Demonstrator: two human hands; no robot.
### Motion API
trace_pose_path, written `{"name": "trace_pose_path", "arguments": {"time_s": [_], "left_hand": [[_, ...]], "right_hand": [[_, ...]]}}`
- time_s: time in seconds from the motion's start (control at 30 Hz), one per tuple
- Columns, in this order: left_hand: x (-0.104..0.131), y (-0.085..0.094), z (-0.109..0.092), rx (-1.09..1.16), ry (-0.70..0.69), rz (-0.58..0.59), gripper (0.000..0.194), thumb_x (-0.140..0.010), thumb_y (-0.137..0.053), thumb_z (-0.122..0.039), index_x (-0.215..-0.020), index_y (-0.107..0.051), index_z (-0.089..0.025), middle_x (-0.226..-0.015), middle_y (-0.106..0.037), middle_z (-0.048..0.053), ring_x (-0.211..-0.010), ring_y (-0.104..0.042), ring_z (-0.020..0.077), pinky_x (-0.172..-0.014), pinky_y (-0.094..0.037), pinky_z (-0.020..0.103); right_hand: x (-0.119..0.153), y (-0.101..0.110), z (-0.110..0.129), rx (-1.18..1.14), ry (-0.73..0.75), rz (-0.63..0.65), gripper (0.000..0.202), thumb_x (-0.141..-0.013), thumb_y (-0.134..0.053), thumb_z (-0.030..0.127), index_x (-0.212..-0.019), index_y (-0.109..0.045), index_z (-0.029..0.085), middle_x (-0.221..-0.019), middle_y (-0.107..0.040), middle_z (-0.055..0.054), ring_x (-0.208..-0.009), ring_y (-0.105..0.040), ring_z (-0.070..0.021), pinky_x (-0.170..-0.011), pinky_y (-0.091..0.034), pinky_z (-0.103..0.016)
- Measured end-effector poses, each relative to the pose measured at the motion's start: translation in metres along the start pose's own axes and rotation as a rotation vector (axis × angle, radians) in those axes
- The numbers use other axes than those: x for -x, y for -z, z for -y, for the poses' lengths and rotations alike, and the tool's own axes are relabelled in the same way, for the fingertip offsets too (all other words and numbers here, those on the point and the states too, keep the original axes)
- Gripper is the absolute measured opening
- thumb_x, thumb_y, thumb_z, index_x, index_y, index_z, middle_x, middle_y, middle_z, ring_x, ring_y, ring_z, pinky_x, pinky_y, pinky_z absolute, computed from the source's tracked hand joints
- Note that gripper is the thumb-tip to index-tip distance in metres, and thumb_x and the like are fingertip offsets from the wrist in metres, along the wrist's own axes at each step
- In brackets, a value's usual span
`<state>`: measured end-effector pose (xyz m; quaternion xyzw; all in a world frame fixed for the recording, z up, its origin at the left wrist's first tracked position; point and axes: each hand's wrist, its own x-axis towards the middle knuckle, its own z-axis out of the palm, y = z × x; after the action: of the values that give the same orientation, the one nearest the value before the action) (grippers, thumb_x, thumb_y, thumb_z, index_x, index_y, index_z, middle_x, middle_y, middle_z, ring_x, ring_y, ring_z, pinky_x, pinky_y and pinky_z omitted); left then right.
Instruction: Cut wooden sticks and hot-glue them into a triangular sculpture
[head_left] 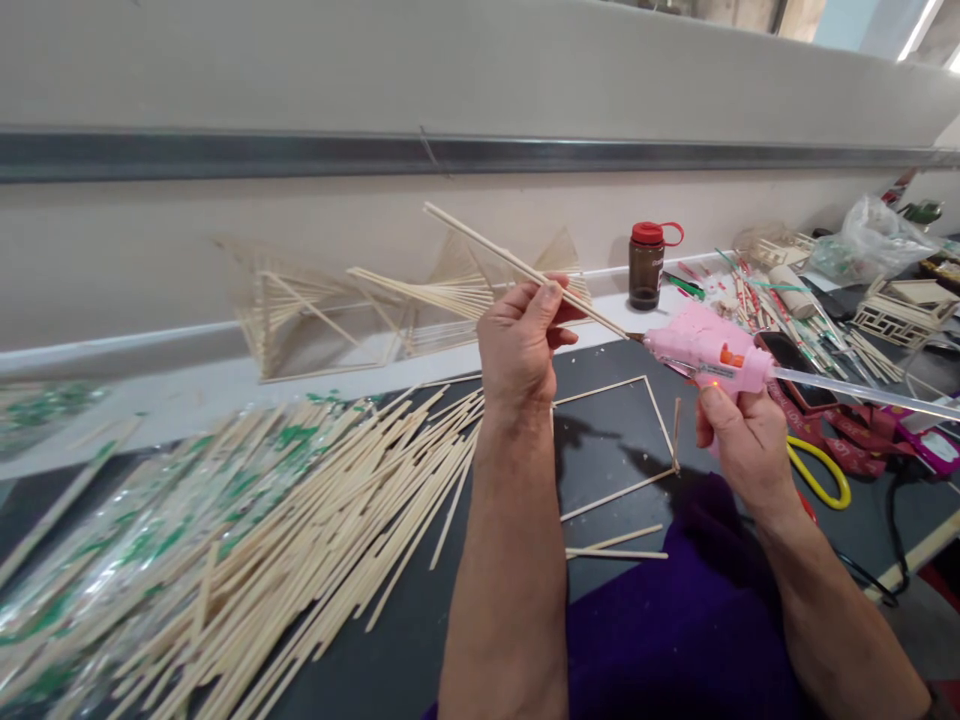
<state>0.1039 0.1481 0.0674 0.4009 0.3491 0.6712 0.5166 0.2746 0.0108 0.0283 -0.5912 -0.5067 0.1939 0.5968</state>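
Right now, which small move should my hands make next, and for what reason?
I would probably squeeze a small dab from the pink glue gun: the right hand holds it, and its nozzle appears to meet the lower end of the thin wood that the left hand grips.

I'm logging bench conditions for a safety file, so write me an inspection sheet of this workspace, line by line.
Surface: dark tabletop, pale crumbs scattered on it.
Job's things: pink glue gun, orange light showing, nozzle at the lower end of a wooden stick; stick frame lying on the tabletop.
Clutter: loose sticks heaped beside plastic-wrapped bundles; red-lidded bottle upright; clear plastic bag at far right.
Grips: left grip pinches the wooden stick; right grip holds the glue gun.
Cables: black cable near the right edge; what it feeds, unclear.
Surroundings: pale wall with a grey rail; twisted stick model before it.
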Motion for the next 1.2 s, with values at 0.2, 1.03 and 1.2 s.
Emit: {"name": "trace_pose_path", "arguments": {"time_s": [0.2, 1.03, 1.2], "left_hand": [[0.000, 0.000, -0.001, 0.003, 0.003, -0.005, 0.009, -0.079, -0.082, -0.025, -0.075, -0.074, -0.021, -0.070, -0.072, 0.000, -0.060, -0.071, 0.0111, -0.040, -0.045, 0.015], [0.002, 0.000, -0.003, 0.014, -0.009, 0.005, 0.011, -0.077, -0.084, -0.027, -0.075, -0.075, -0.021, -0.069, -0.073, 0.000, -0.060, -0.070, 0.0098, -0.039, -0.043, 0.014], [0.004, -0.001, -0.007, 0.010, -0.018, 0.008, 0.008, -0.080, -0.081, -0.025, -0.075, -0.075, -0.022, -0.069, -0.073, 0.000, -0.059, -0.069, 0.0093, -0.040, -0.044, 0.014]], "right_hand": [[0.001, -0.002, 0.007, -0.031, 0.002, 0.043, 0.029, -0.087, -0.063, 0.044, -0.076, -0.071, 0.019, -0.056, -0.063, 0.000, -0.052, -0.056, -0.0137, -0.053, -0.042, -0.028], [0.004, 0.000, 0.007, 0.049, 0.141, -0.055, 0.023, -0.086, -0.065, 0.040, -0.070, -0.063, 0.025, -0.055, -0.053, 0.003, -0.057, -0.053, -0.0171, -0.060, -0.043, -0.033], [0.004, 0.001, 0.007, 0.037, 0.156, -0.051, 0.026, -0.088, -0.065, 0.039, -0.066, -0.060, 0.026, -0.056, -0.054, 0.001, -0.065, -0.058, -0.0198, -0.064, -0.048, -0.034]]}}
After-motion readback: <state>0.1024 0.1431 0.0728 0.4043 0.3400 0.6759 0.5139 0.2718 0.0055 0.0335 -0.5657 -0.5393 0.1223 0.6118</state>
